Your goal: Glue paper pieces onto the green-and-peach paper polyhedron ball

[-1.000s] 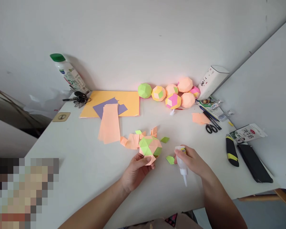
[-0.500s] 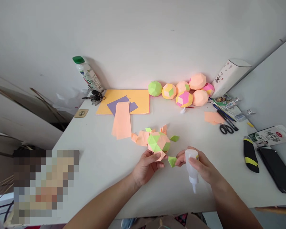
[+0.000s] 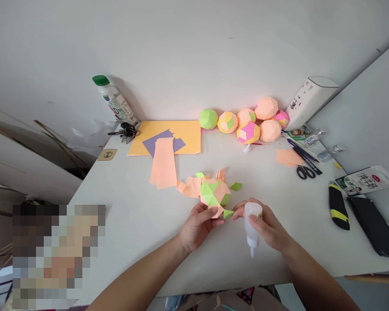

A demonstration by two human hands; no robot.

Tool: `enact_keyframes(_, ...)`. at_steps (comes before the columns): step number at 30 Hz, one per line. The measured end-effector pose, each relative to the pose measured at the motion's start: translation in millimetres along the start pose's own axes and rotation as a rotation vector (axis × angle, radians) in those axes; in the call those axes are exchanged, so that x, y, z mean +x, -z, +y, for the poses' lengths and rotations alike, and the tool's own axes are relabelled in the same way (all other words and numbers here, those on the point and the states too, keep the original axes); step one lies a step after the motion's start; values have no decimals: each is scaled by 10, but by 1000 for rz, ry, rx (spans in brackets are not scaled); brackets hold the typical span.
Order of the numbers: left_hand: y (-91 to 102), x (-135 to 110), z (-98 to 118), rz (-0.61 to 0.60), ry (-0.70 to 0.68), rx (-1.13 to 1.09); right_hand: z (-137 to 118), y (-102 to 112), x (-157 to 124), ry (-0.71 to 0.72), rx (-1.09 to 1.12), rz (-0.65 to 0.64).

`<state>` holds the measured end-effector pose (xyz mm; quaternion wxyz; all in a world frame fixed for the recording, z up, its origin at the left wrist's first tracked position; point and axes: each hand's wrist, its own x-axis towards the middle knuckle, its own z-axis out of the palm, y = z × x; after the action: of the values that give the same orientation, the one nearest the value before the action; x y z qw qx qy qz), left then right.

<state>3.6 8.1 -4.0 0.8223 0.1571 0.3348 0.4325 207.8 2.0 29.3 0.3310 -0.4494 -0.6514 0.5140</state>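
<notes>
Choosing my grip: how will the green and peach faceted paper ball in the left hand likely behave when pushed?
The faceted paper ball is probably light, being paper. The peach paper flap pinched by the left hand may bend easily. The ball's rounded shape suggests it could roll, though flat facets might slow it.

Greyish-brn clothing (image 3: 201, 303) w/ pink/blk patch (image 3: 247, 295)

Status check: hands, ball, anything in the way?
Left hand holds ball, pinching peach flap. Right hand grips squeeze bottle, nozzle down. Green piece between hands. Possibly in the way: peach scraps crowding ball's left.
</notes>
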Motion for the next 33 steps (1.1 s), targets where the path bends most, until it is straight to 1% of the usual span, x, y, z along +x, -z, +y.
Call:
enact_keyframes(3, -1, -3, -1, 24, 28, -23, -18, -22, 0, -19, 6, -2)
enact_keyframes(8, -5, 8, -7, -8, 4, -73, -11, -22, -3, -28, 19, -28)
enact_keyframes(10, -3, 14, -12, -5, 6, -68, 15, -7, -6, -29, 28, -13)
enact_keyframes(11, -2, 16, -15, 3, 11, -61, 32, 1, -9, -24, 50, 19)
enact_keyframes(13, 5, 17, -23, 21, 23, -45, 69, 16, -16, 8, 138, 138)
enact_keyframes(15, 15, 17, -32, 32, 31, -33, 95, 22, -24, 71, 247, 278)
enact_keyframes(17, 28, 18, -43, 21, 37, -22, 98, 15, -30, 147, 321, 355)
enact_keyframes(18, 34, 20, -47, 13, 39, -16, 91, 5, -33, 180, 339, 360)
enact_keyframes(20, 43, 24, -54, 4, 39, -4, 69, -25, -39, 220, 341, 326)
enact_keyframes(24, 48, 29, -57, 13, 44, 16, 41, -104, -56, 254, 276, 260)
enact_keyframes(29, 46, 23, -51, -2, 45, 20, 43, -154, -69, 312, 248, 223)
enact_keyframes(33, 40, 16, -47, -10, 39, 23, 43, -157, -67, 375, 175, 222)
